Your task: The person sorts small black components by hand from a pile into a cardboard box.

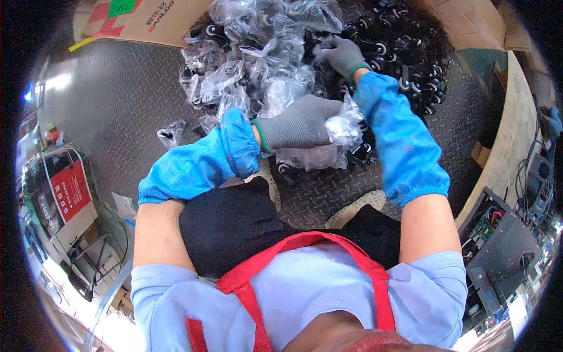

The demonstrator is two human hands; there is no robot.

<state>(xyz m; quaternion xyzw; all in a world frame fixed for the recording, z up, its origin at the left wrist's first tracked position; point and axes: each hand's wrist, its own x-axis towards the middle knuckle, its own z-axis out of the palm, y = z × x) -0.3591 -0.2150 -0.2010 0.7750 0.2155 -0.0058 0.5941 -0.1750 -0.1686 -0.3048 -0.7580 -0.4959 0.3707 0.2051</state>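
Note:
My left hand (302,122), in a grey knit glove, is closed around the gathered end of a clear plastic bag (346,124). The bag's lower part hangs below the fist, and what it contains I cannot make out. Farther off and to the right, my right hand (343,57), gloved the same way, reaches down at the border between bagged and loose parts. Its fingertips are smeared by motion. Beside it lies a heap of black caster wheels (404,70) with pale rims. Left of that heap, several crumpled clear bags (267,64) are piled up, some with dark parts inside.
Everything lies on a dark tread-patterned floor (135,88). A cardboard box (152,23) stands at the far left, another cardboard box (475,23) at the far right. Along the right runs a pale board edge (510,129). Below it sits an opened electronics case (498,234).

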